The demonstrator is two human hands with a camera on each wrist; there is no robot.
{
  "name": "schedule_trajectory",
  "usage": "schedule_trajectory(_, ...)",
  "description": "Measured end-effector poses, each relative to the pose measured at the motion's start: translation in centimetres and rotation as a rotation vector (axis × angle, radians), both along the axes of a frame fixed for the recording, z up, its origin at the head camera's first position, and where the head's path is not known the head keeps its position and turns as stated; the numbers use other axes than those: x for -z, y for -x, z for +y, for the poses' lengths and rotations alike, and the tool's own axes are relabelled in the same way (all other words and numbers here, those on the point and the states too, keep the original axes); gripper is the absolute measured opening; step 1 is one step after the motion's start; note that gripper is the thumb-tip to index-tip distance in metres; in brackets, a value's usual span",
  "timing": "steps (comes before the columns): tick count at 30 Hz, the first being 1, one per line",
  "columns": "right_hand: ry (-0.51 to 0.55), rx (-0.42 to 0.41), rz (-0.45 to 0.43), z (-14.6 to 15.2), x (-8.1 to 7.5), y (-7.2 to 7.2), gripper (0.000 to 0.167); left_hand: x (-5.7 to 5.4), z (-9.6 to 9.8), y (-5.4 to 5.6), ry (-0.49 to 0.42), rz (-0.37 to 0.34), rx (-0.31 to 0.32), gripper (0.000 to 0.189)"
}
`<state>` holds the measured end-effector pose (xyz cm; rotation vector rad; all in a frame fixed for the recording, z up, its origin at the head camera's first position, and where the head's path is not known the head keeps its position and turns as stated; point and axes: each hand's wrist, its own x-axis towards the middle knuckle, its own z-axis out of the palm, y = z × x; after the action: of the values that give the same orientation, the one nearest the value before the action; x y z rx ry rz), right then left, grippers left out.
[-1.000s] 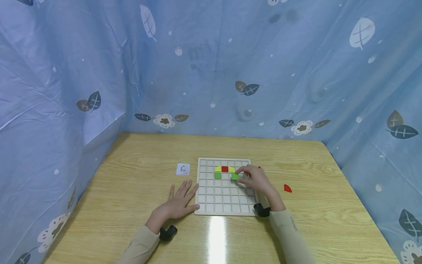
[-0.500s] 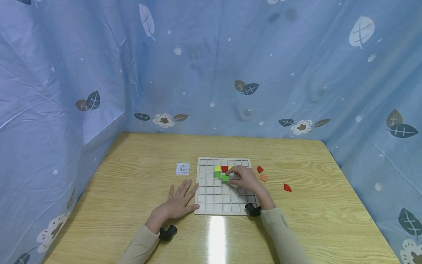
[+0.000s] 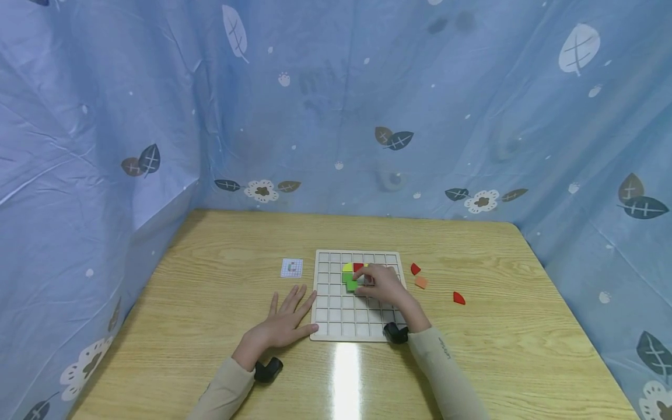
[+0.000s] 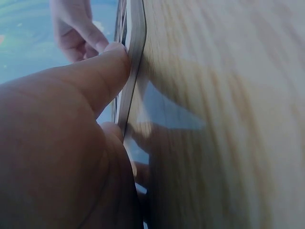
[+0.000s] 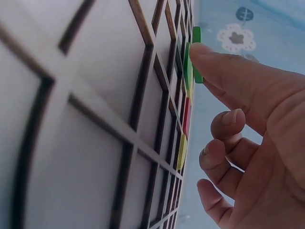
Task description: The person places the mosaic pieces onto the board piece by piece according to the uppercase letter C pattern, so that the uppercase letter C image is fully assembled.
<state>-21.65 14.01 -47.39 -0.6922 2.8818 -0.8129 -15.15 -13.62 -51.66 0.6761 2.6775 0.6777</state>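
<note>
A square green tile (image 3: 352,286) is pinched between the thumb and forefinger of my right hand (image 3: 387,286), above the white gridded board (image 3: 336,326). It overlaps a second green tile (image 3: 345,278) lying in a cell. In the right wrist view the held green tile (image 5: 197,64) stands just off the board's surface. A yellow tile (image 3: 347,268) and a red tile (image 3: 358,266) lie in the row behind; another yellow tile (image 5: 182,151) is mostly hidden by my hand in the head view. My left hand (image 3: 280,326) rests spread on the table, thumb touching the board's left edge.
A small card with a printed grid pattern (image 3: 291,268) lies left of the board. To the right on the wooden table (image 3: 499,350) are two red quarter-round tiles (image 3: 459,298) and an orange tile (image 3: 421,282). A blue patterned curtain (image 3: 336,116) stands around the table.
My right hand has carried the green tile leftward from the board's right part to beside the other green tile. The orange tile has come into sight. My left hand stays put.
</note>
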Motion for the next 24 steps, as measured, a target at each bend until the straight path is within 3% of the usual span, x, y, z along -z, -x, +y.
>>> schedule_trajectory(24,-0.048,-0.003,-0.051,-1.02,0.36,0.32,0.026,-0.56,0.1,-0.11,0.022,-0.035,0.003,0.075)
